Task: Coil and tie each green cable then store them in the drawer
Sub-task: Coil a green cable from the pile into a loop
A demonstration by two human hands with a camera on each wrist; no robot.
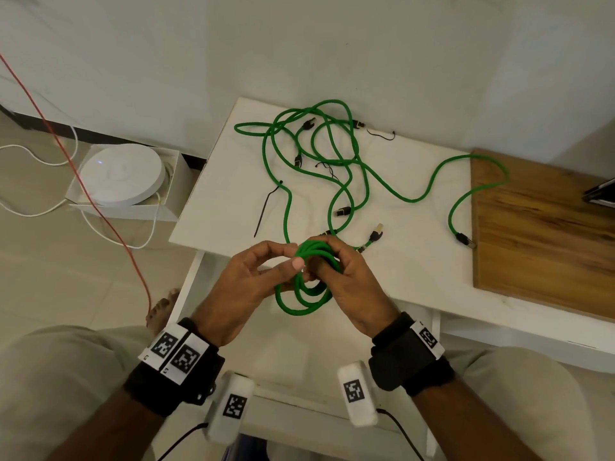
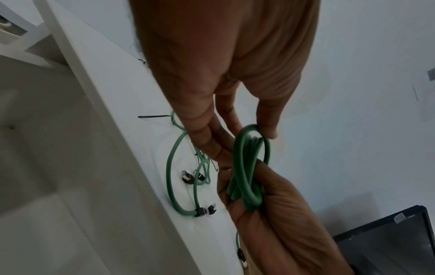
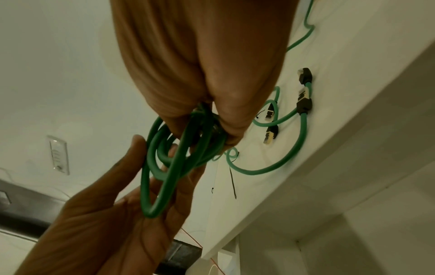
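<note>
A coil of green cable (image 1: 307, 287) hangs in front of the white table (image 1: 416, 271), held by both hands. My right hand (image 1: 327, 261) grips one side of the coil (image 2: 249, 167) with curled fingers. My left hand (image 1: 294, 256) pinches the loops (image 3: 164, 167) between thumb and fingers. More green cables (image 1: 332, 154) lie loose and tangled on the table, one trailing onto a wooden board (image 1: 539, 234). Thin black ties lie among them: one (image 1: 264, 207) at the left, one (image 1: 381, 134) at the back. A white drawer (image 1: 299, 354) stands pulled out below my hands.
A round white device in a box (image 1: 121, 174) sits on the floor at the left, with a red cable (image 1: 100, 211) and white cords around it. A dark flat object (image 1: 599, 191) lies at the right edge. A foot (image 1: 163, 307) rests beside the drawer.
</note>
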